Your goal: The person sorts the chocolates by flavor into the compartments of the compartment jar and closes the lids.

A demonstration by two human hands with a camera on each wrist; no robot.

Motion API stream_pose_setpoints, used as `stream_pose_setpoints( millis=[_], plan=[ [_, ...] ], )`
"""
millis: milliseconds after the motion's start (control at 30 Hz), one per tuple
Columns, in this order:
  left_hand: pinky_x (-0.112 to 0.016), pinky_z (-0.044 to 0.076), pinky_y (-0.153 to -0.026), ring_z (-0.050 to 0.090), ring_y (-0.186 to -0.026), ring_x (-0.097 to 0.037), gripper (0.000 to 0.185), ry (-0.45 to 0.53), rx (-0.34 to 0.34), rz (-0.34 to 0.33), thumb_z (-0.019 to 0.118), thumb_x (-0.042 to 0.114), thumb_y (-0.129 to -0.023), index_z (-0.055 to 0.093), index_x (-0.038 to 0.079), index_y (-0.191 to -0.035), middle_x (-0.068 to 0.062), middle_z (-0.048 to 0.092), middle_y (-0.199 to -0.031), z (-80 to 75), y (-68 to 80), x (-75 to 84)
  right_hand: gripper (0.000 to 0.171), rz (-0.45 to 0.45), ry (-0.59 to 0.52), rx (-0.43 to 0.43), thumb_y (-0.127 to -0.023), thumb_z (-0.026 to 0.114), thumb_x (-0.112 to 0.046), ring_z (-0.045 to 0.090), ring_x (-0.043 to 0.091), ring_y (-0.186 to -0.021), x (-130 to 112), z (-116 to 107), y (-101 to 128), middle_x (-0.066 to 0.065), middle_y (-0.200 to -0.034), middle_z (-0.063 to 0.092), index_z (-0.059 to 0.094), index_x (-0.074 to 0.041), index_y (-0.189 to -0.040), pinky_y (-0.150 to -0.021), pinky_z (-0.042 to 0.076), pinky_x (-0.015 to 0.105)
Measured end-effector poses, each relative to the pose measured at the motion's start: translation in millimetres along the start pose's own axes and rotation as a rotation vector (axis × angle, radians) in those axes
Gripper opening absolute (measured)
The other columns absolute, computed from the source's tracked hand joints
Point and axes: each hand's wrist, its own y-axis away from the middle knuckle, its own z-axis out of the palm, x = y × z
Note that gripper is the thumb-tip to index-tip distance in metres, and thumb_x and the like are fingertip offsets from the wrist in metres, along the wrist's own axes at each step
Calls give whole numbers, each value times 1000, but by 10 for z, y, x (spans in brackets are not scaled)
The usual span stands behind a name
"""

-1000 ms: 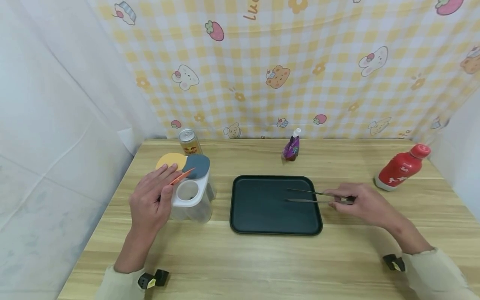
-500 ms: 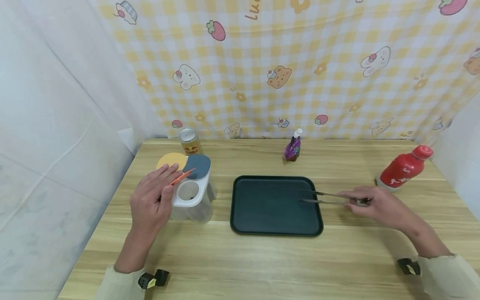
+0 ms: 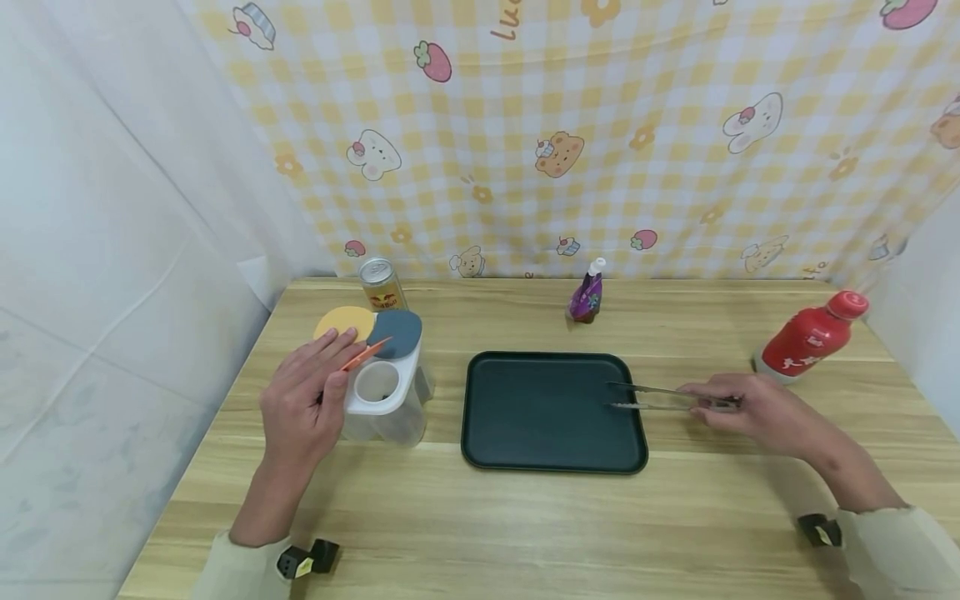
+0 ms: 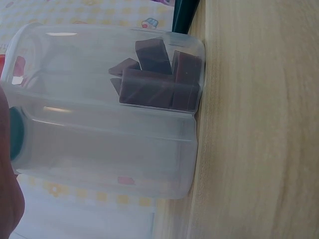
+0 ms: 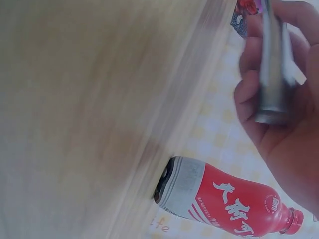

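I see a light wood table point(image 3: 525, 533) w/ yellow checked cartoon curtain point(image 3: 600, 125) behind, white walls point(image 3: 112, 208) both sides.

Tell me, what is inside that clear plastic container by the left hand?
The clear plastic container holds several dark brown rectangular blocks piled at the bottom of one compartment. The other compartment looks empty, though the left hand covers part of it.
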Motion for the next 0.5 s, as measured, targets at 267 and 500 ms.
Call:
stream_pose_setpoints(
  millis=[267,500],
  plan=[
    [-36,47,-108,70,-108,-41,57,0,11,10,46,46,-110,81,1,-107,-14,75,-115,-1,-10,5,40,-5,46,-21,-81,83,5,62,2,-76,42,15,-19,-11,-96,71,74,0,-120,-66,53,18],
    [-35,47,-108,70,-108,-41,58,-2,8,9,45,46,-110,81,0,-107,-14,75,-115,4,-8,1,37,33,113,-33,-81,86,0,59,0,-80,58,40,-26,-9,-100,71,77,-4,-116,-65,54,24]
  ],
)
